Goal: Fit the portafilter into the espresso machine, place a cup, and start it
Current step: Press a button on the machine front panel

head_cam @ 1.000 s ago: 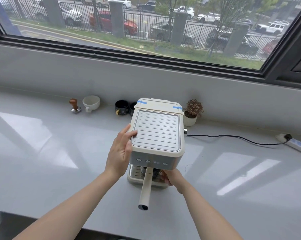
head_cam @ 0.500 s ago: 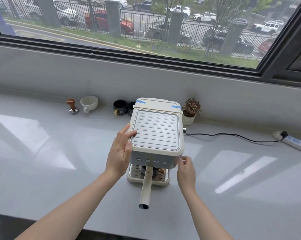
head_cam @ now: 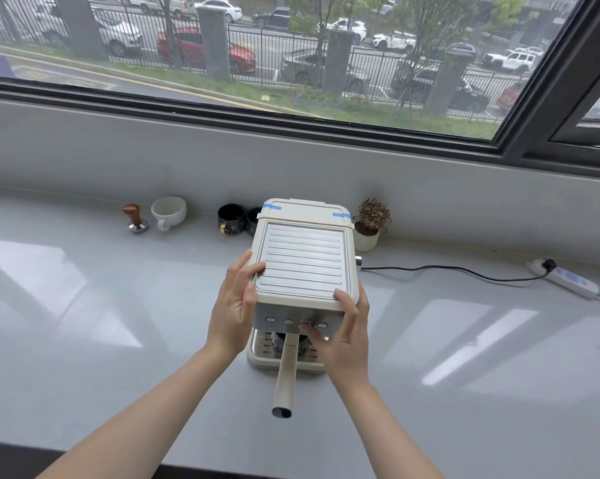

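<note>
Espresso machine (head_cam: 303,261): cream plastic body, matt; ribbed brushed-metal plate on top, dull sheen. Two strips of blue tape at its rear corners. Portafilter (head_cam: 284,378) at its front: smooth cream handle, dark end cap. Countertop (head_cam: 84,340) under it: grey, polished, mirrors the window light. Left of the machine: tamper (head_cam: 134,218) with wooden knob and shiny metal base; white cup (head_cam: 168,211), glazed; black cups (head_cam: 231,218), glossy, gold handle. Right of it: small white pot (head_cam: 365,239), matt.
</note>
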The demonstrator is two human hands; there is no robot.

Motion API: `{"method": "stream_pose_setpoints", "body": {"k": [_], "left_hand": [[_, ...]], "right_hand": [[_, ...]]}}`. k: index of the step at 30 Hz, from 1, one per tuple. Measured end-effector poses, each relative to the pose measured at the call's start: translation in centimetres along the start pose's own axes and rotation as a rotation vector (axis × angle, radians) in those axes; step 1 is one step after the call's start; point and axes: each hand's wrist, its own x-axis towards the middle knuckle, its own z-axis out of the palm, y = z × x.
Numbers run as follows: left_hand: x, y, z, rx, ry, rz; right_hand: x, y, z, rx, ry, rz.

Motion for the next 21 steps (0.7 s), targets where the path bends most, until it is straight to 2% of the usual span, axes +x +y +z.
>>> {"method": "stream_pose_setpoints", "body": {"k": [9,21], "left_hand": [[-0.1,0.0,0.0,-0.028,-0.009,-0.006],[-0.2,0.0,0.0,-0.031,-0.003,0.013]], "right_hand": [[-0.1,-0.4,0.5,0.089,0.028,0.052],[0.0,0.6,-0.9,0.009,-0.052,-0.029]]}}
